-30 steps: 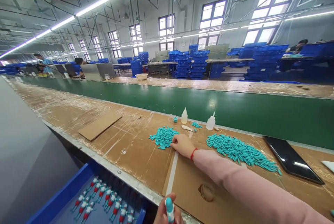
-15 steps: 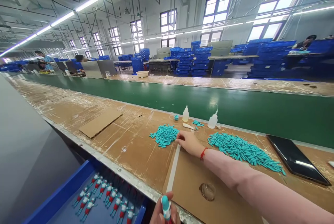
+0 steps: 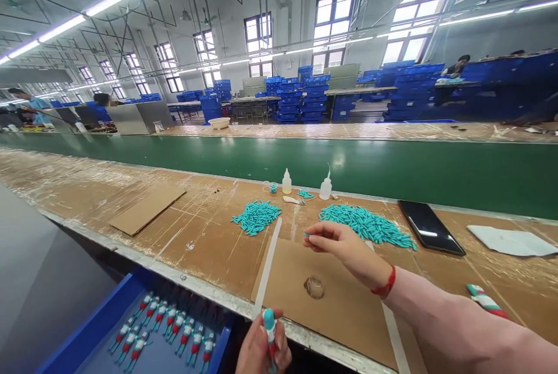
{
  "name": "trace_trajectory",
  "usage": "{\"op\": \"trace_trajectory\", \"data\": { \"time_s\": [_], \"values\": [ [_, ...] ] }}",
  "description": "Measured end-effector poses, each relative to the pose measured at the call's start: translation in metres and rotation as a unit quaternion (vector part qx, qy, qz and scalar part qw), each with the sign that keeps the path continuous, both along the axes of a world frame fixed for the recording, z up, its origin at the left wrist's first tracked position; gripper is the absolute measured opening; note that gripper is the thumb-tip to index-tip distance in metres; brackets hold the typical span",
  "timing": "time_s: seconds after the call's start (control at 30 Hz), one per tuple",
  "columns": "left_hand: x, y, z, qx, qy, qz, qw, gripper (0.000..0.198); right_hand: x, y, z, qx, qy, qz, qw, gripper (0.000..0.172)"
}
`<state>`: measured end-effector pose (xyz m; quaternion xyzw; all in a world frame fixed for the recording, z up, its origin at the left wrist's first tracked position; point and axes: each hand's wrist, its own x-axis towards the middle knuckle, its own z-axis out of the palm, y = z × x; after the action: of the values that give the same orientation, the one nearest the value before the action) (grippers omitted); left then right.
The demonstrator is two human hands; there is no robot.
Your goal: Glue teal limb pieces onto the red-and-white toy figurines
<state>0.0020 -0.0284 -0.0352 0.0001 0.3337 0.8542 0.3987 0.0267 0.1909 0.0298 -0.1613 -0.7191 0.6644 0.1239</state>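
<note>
My left hand (image 3: 261, 342), low at the table edge, is closed around a small figurine (image 3: 270, 333) with a turquoise top, white middle and red lower part. Above the cardboard sheet (image 3: 349, 310), my right hand (image 3: 333, 243) pinches a small turquoise piece (image 3: 307, 235) between thumb and fingers. Behind it lie two heaps of turquoise pieces, a smaller left heap (image 3: 256, 217) and a larger right heap (image 3: 370, 224). On the cardboard is a clear, brownish round blob (image 3: 314, 287). Another figurine (image 3: 486, 299) lies at the right, partly hidden by my forearm.
A blue bin (image 3: 98, 336) at lower left holds several figurines. Two squeeze bottles (image 3: 286, 182) stand by the green conveyor belt (image 3: 209, 156). A black phone (image 3: 430, 227) and white cloth (image 3: 510, 240) lie at right, a cardboard piece (image 3: 148, 208) at left.
My right hand has drawn back from the left heap toward me, over the cardboard, with a turquoise piece in its fingertips. The view has turned right. My left hand still holds the figurine.
</note>
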Motion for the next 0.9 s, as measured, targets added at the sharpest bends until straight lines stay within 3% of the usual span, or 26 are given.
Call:
{"op": "trace_trajectory", "data": {
  "time_s": [0.17, 0.3, 0.43, 0.6, 0.77, 0.9],
  "values": [
    [0.007, -0.004, 0.006, -0.040, 0.003, 0.002, 0.999, 0.044, 0.034, -0.012, -0.006, -0.024, -0.017, 0.061, 0.998, 0.046],
    [0.006, -0.005, 0.004, -0.030, -0.021, -0.001, 0.999, 0.040, 0.049, -0.014, -0.012, 0.124, -0.026, 0.093, 0.988, 0.028],
    [0.005, -0.005, 0.002, -0.036, -0.041, -0.006, 0.999, 0.041, 0.053, -0.013, -0.016, 0.244, -0.020, 0.083, 0.966, 0.025],
    [0.010, -0.006, -0.001, -0.102, 0.042, 0.071, 0.991, 0.043, 0.046, -0.012, -0.021, 0.367, 0.063, 0.054, 0.926, 0.023],
    [0.012, -0.006, 0.004, -0.120, -0.004, 0.071, 0.990, 0.036, 0.043, -0.012, -0.032, 0.438, 0.115, 0.042, 0.891, 0.030],
    [0.012, -0.005, 0.010, -0.112, -0.050, 0.044, 0.991, 0.042, 0.043, -0.012, -0.037, 0.446, 0.123, 0.035, 0.886, 0.032]
  ]
}}
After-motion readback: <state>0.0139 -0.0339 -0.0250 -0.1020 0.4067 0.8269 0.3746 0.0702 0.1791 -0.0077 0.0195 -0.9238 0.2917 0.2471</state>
